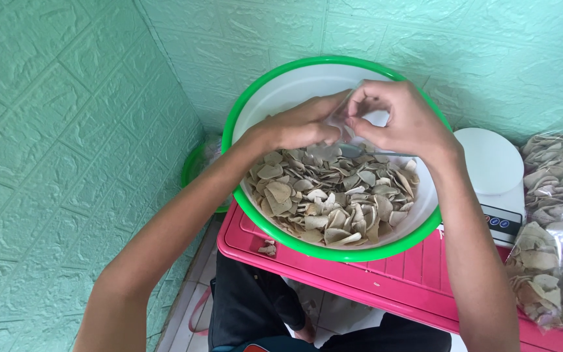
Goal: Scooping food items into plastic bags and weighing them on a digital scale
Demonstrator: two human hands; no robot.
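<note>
Together, both hands (360, 120) pinch a clear plastic bag (350, 117) above the chip-filled basin (242, 111).

Your left hand (298, 124) and right hand (392, 117) cover most of the thin clear plastic bag (345, 116) pinched between them, so its shape and contents cannot be told. Your hands also hide the far part of the chips (333, 195) in the white basin (294, 81). The packed bags of chips (555, 221) run off the right edge. Your right forearm masks part of the white scale (493, 166), and its panel is too small to read. A second green rim (193, 171) peeks from behind the basin, mostly hidden. The pink table (386, 277) is cut off at the bottom right.
</note>
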